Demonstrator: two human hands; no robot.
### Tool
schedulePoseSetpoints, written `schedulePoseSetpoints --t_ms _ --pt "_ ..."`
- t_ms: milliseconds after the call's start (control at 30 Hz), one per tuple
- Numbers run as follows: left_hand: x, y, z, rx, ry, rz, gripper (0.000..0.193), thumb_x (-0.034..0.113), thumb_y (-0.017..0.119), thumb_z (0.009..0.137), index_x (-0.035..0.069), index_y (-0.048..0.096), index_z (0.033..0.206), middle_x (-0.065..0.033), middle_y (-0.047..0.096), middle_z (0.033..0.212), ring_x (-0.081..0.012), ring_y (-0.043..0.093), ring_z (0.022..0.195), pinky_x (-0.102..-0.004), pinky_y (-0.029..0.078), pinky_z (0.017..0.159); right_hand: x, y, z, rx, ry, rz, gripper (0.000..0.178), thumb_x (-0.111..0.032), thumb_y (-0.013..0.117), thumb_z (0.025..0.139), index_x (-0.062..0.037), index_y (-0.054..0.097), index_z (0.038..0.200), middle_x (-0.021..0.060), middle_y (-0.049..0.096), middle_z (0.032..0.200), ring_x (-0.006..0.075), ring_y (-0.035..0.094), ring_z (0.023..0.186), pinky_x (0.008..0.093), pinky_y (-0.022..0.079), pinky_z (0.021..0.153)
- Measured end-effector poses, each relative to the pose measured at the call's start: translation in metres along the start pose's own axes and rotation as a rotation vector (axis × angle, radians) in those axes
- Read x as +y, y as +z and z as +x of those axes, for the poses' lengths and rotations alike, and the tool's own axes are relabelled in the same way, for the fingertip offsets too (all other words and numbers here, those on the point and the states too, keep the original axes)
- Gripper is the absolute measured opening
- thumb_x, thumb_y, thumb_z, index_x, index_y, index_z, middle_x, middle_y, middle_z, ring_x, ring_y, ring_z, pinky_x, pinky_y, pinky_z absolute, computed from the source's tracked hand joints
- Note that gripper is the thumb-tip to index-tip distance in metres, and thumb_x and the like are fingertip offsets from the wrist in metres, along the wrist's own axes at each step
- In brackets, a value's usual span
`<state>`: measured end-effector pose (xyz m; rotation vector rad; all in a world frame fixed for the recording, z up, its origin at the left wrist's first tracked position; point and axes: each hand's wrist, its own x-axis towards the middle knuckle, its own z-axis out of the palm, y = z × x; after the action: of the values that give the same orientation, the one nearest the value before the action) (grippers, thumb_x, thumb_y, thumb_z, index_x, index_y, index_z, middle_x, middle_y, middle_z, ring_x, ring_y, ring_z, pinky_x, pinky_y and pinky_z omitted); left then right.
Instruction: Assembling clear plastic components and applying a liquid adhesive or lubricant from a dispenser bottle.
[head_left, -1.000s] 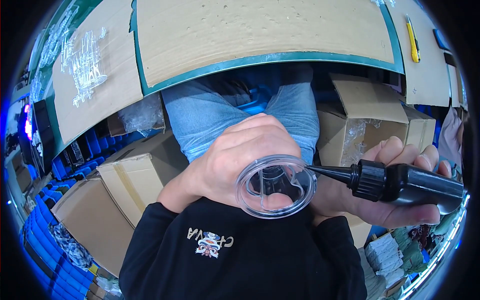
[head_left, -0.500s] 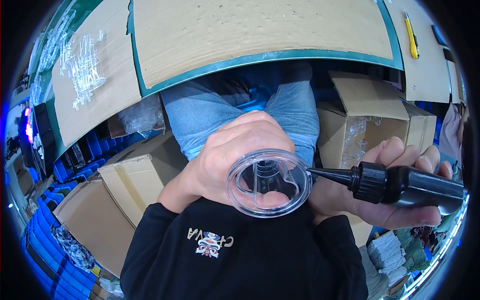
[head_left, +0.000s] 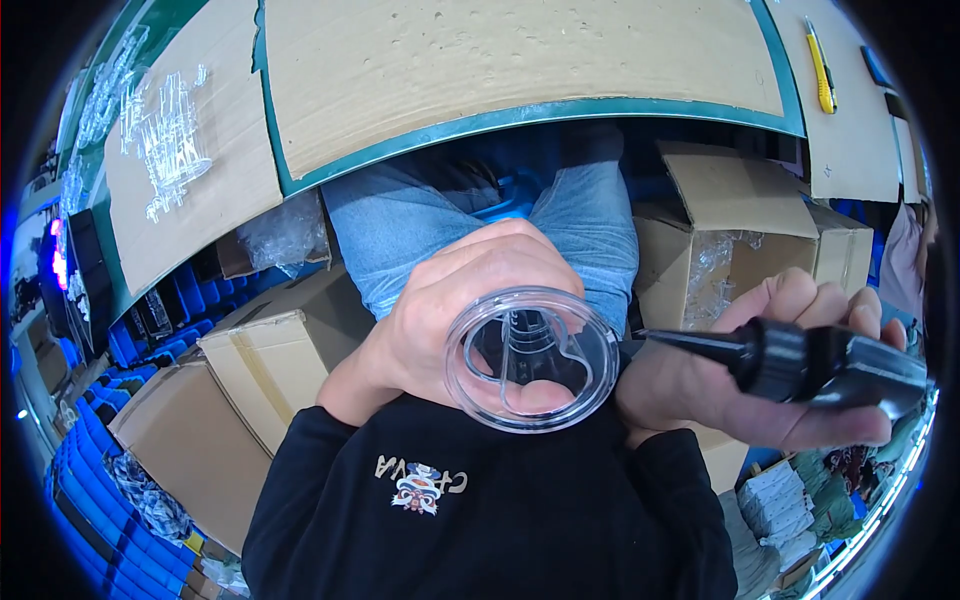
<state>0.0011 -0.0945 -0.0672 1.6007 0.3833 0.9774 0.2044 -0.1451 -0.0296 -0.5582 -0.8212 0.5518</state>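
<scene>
Before me runs a green desk point(head_left: 600, 108) topped with cardboard sheets point(head_left: 520, 55); cartons point(head_left: 185, 440) flank me, blue bins point(head_left: 90, 510) to my left.

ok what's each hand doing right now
Left hand: closed, holding the clear piece.
Right hand: closed, holding the black bottle.

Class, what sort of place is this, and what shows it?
Probably a workshop or assembly area: a cardboard-topped green worktable, a heap of thin, clear, plastic-looking pieces, and brown rectangular cardboard boxes.

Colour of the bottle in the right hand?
Black, nozzle included; the bottle in the right hand shows best in the head view.
</scene>
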Motion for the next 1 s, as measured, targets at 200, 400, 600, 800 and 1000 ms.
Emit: schedulePoseSetpoints --t_ms 200,400,600,800,1000 --pt "-0.001 -0.003 -0.007 0.007 -0.088 -0.004 0.047 0.008 0.085 0.058 0.002 0.061 0.098 -0.0078 0.063 0.086 -0.0213 0.056 0.073 -0.0307 0.048 0.070 0.026 -0.001 0.023 0.711 0.336 -0.042 0.043 -0.036 0.055 0.093 -0.0052 0.048 0.123 0.0139 0.061 0.106 0.0166 0.058 0.065 0.0230 0.045 0.050" --pt "0.001 -0.011 -0.014 0.040 -0.182 -0.108 0.050 0.003 0.082 0.054 0.004 0.061 0.099 -0.0085 0.063 0.088 -0.0197 0.056 0.074 -0.0301 0.048 0.070 0.035 -0.050 0.047 0.388 0.483 0.233 0.029 -0.017 0.051 0.095 -0.0051 0.050 0.121 0.0165 0.060 0.103 0.0112 0.056 0.067 0.0191 0.041 0.050" --pt "0.002 -0.020 0.002 0.005 -0.164 -0.077 0.052 0.005 0.084 0.053 0.004 0.061 0.099 -0.0091 0.063 0.090 -0.0201 0.057 0.075 -0.0300 0.048 0.072 0.096 -0.114 0.140 0.364 0.542 0.589 0.041 -0.028 0.050 0.099 0.0008 0.043 0.126 0.0201 0.058 0.102 0.0090 0.052 0.060 0.0175 0.042 0.044" --pt "-0.001 -0.023 -0.003 0.083 -0.264 -0.062 0.055 0.008 0.087 0.052 0.004 0.061 0.100 -0.0092 0.064 0.092 -0.0203 0.059 0.078 -0.0300 0.049 0.074 0.129 -0.141 0.165 0.687 0.623 0.498 0.033 -0.028 0.050 0.098 -0.0030 0.051 0.120 0.0160 0.061 0.091 0.0084 0.048 0.057 0.0162 0.042 0.046" --pt "-0.002 -0.020 0.002 0.097 -0.306 0.001 0.058 0.010 0.089 0.051 0.005 0.061 0.102 -0.0096 0.064 0.093 -0.0207 0.060 0.080 -0.0308 0.049 0.075 0.126 -0.143 0.150 0.628 0.600 0.533 0.038 -0.034 0.049 0.099 -0.0059 0.051 0.124 0.0135 0.060 0.090 0.0068 0.051 0.057 0.0136 0.045 0.046"
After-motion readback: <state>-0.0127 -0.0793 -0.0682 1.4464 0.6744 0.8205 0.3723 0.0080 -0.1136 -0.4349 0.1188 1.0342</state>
